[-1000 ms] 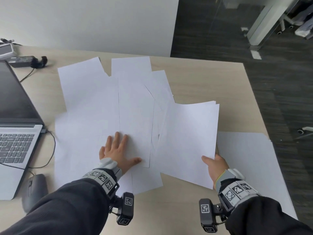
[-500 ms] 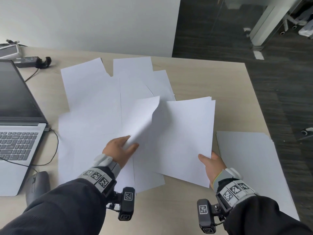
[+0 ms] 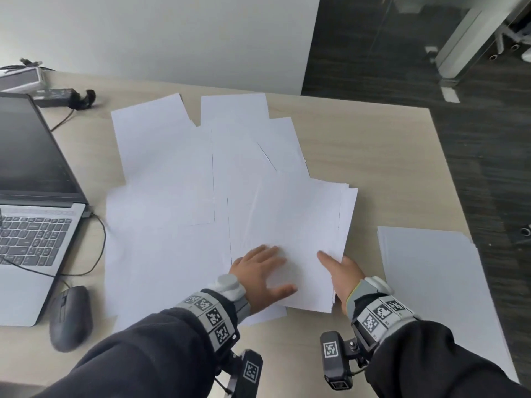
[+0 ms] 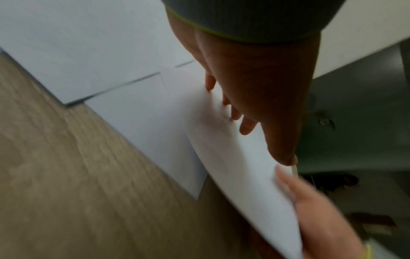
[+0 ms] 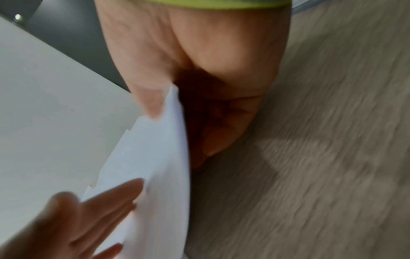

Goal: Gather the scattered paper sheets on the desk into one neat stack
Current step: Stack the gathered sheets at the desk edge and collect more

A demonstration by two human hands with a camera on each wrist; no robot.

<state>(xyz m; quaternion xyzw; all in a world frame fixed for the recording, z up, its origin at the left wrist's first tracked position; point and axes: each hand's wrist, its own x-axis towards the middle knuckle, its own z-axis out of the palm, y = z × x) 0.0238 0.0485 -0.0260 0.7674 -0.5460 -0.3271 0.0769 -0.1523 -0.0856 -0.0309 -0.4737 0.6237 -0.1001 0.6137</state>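
Several white paper sheets (image 3: 166, 173) lie scattered and overlapping across the middle of the wooden desk (image 3: 373, 145). My right hand (image 3: 342, 271) grips the near edge of a gathered bundle of sheets (image 3: 298, 219), thumb on top and fingers beneath; the right wrist view shows the bundle (image 5: 155, 166) bending in that grip. My left hand (image 3: 264, 268) lies flat, fingers straight, on the top sheet of the bundle. In the blurred left wrist view the left hand (image 4: 255, 98) touches that sheet (image 4: 233, 166) with its fingertips.
A separate pile of white sheets (image 3: 436, 288) lies at the desk's right front corner. An open laptop (image 3: 31, 214) with a cable, a dark mouse (image 3: 70, 317) and a power adapter (image 3: 60, 96) occupy the left side. The desk's right edge drops to dark floor.
My left hand lifted a sheet from the scattered ones, carried it right and laid it on the bundle; it now rests flat there. The right hand kept its grip.
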